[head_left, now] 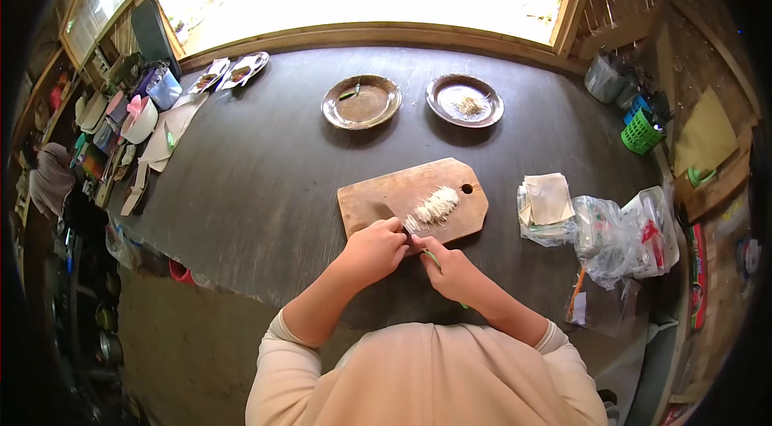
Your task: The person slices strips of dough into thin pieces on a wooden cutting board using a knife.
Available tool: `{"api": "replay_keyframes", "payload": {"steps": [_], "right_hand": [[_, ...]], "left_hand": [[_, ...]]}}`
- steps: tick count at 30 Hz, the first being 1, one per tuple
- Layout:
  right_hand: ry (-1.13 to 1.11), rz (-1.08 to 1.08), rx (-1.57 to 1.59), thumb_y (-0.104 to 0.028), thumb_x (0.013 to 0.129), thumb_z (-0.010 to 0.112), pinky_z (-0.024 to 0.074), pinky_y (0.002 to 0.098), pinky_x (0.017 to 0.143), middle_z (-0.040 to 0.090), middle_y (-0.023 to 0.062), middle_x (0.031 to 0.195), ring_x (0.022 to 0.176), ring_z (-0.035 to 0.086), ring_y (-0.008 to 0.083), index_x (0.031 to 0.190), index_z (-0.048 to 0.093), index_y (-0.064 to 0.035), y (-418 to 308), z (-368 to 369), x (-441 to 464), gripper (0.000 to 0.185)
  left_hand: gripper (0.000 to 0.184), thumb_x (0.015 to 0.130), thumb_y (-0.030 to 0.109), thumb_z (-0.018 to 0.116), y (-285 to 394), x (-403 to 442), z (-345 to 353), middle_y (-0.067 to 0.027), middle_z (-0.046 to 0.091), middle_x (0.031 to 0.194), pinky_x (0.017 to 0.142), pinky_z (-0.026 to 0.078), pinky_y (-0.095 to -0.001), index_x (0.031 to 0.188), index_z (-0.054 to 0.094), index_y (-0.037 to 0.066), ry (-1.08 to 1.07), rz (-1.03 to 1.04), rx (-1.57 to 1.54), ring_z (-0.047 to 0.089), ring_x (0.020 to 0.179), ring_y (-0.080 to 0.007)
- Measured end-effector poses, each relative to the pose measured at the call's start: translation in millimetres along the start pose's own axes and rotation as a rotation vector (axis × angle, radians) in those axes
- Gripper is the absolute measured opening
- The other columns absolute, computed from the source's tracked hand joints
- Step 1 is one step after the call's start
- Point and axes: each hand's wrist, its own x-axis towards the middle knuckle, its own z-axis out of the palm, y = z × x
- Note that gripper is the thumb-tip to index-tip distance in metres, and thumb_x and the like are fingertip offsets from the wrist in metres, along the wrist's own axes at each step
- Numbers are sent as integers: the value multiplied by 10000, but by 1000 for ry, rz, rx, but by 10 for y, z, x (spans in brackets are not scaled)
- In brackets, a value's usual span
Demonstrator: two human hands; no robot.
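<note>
A wooden cutting board point(366, 193) with a hole at its right end lies on the dark table. Pale, thinly cut strips point(436, 207) are heaped on its right half. My left hand point(376, 251) is closed at the board's near edge, fingertips beside the strips; what it pinches is too small to tell. Close to its right, my right hand point(452, 273) is wrapped round a green-handled tool point(464, 306), apparently a knife, mostly hidden by the fingers. Beyond the board stand a brown plate with a small green item point(349, 94) and another plate point(440, 112) holding pale shreds.
Plastic bags point(603, 233) and a stack of square sheets point(548, 198) lie right of the board. A green basket point(641, 133) stands at the far right. Small dishes point(244, 70) and a white tub point(139, 122) are on the left. A window frame point(378, 34) borders the table's far edge.
</note>
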Motion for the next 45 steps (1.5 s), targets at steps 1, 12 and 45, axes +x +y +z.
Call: {"api": "replay_keyframes", "payload": {"steps": [1,12,45], "right_hand": [[-2,3,3,-48,971,517,539,425,814,680,253,1061,995,654,430,1351,493,-55,4,3,11,381],[-4,7,14,-56,972,519,539,439,792,683,264,1006,939,667,434,1347,505,-52,-33,-16,-6,375],[52,-102,-29,-33,961,513,529,427,702,674,270,909,832,673,434,1325,505,-44,91,90,-6,364]], "left_hand": [[181,913,211,612,-10,3,3,-82,631,1007,850,524,-393,953,707,63,3,13,-12,624,987,-283],[189,910,203,615,-19,9,-19,-104,633,1012,854,520,-402,957,701,41,-18,30,-51,624,982,-297],[173,904,171,596,26,5,-72,-122,634,980,838,515,-417,957,674,25,25,75,-92,621,957,-321]]}}
